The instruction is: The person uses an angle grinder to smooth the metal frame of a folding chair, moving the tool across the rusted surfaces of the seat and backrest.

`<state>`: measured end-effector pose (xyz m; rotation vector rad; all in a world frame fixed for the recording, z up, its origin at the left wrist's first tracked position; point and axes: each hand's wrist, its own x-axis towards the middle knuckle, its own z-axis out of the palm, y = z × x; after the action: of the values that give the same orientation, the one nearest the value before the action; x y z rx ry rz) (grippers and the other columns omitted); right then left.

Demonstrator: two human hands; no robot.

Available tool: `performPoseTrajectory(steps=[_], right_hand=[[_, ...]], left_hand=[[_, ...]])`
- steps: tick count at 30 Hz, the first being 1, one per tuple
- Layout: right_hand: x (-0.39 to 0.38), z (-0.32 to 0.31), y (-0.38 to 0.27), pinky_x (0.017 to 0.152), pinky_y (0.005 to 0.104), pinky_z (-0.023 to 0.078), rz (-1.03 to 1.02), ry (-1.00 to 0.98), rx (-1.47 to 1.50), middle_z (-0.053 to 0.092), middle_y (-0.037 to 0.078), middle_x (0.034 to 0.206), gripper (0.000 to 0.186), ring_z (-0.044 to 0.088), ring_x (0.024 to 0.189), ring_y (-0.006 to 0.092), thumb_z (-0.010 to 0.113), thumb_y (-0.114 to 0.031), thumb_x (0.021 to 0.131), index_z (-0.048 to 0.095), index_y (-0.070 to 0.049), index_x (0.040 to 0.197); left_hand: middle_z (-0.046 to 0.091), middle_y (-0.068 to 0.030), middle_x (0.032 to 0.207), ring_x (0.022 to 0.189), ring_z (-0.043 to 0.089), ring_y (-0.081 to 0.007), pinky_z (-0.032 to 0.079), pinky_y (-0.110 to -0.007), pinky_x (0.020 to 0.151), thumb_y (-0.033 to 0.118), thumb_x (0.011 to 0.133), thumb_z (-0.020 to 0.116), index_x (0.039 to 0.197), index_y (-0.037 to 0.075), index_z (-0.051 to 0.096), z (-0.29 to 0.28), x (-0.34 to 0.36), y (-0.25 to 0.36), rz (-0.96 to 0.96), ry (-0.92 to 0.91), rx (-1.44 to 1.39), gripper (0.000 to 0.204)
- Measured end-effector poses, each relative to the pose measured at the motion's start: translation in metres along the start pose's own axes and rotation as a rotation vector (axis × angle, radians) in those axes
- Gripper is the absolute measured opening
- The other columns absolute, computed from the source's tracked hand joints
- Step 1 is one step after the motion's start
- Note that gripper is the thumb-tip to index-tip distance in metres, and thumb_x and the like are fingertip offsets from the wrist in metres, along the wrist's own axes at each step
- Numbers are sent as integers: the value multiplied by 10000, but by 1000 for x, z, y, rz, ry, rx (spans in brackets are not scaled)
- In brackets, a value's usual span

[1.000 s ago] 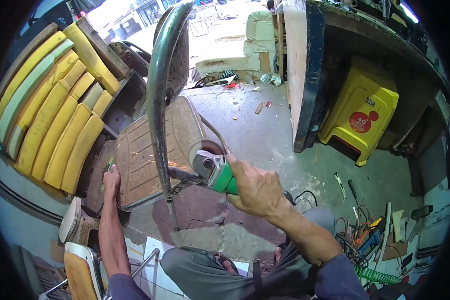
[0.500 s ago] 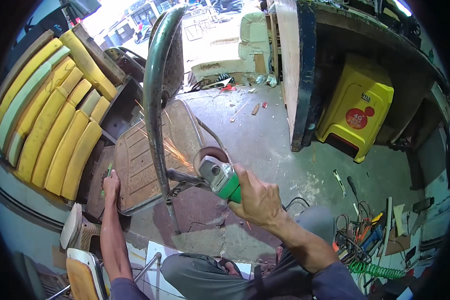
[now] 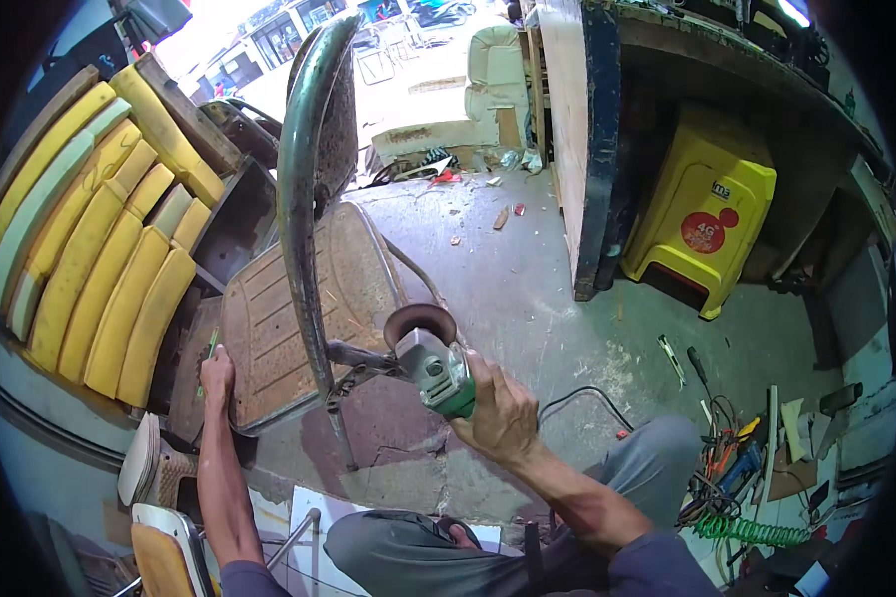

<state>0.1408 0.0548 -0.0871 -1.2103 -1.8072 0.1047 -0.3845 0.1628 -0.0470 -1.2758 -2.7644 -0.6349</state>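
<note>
My right hand [image 3: 503, 413] grips a green and silver angle grinder [image 3: 436, 373]. Its brown round disc [image 3: 418, 320] is beside the metal bars of an old chair, over the right edge of its seat; I cannot tell whether it touches metal. The chair has a worn, rusty ribbed seat [image 3: 299, 318] and a thick bent steel tube [image 3: 297, 189] rising toward me. At the seat's left edge, my left hand [image 3: 217, 376] is closed around a thin green stick-like thing [image 3: 212, 343]. Whether it also holds the chair is hidden.
Yellow and pale green foam pads [image 3: 110, 269] are stacked at the left. A yellow plastic stool [image 3: 702, 214] stands under the bench at the right. Tools and cables [image 3: 732, 458] lie beside my right knee, near a green coiled hose [image 3: 752, 532]. The grinder's black cord [image 3: 592, 391] curves across the floor.
The bright spray of sparks at the disc has nearly gone. My right hand has tilted the grinder, so the disc shows a different face. My left hand keeps its place at the seat edge.
</note>
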Motion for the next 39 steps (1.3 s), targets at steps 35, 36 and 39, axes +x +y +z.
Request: performPoseTrajectory(steps=[35, 36, 39], right_hand=[[-32, 34, 19, 686, 472, 570, 84, 149, 49, 648, 204, 1140, 886, 703, 867, 394, 880, -246, 717, 393, -40, 1428], [-32, 32, 20, 690, 472, 569, 54, 147, 59, 645, 201, 1152, 887, 703, 870, 392, 881, -243, 713, 396, -41, 1428], [-32, 32, 20, 762, 472, 562, -9, 148, 53, 607, 176, 1211, 897, 680, 934, 373, 883, -222, 678, 416, -52, 1425]], left_hand=[[668, -396, 1088, 1149, 636, -514, 468, -533, 990, 549, 987, 433, 1049, -153, 697, 0, 5, -9, -32, 5, -58, 752], [668, -397, 1084, 1148, 637, -513, 470, -532, 991, 551, 986, 435, 1045, -157, 696, -1, 7, -10, -32, 18, -48, 756], [670, -399, 1075, 1146, 641, -511, 474, -527, 990, 555, 983, 443, 1037, -163, 696, 1, 7, -15, -37, 32, -22, 763]])
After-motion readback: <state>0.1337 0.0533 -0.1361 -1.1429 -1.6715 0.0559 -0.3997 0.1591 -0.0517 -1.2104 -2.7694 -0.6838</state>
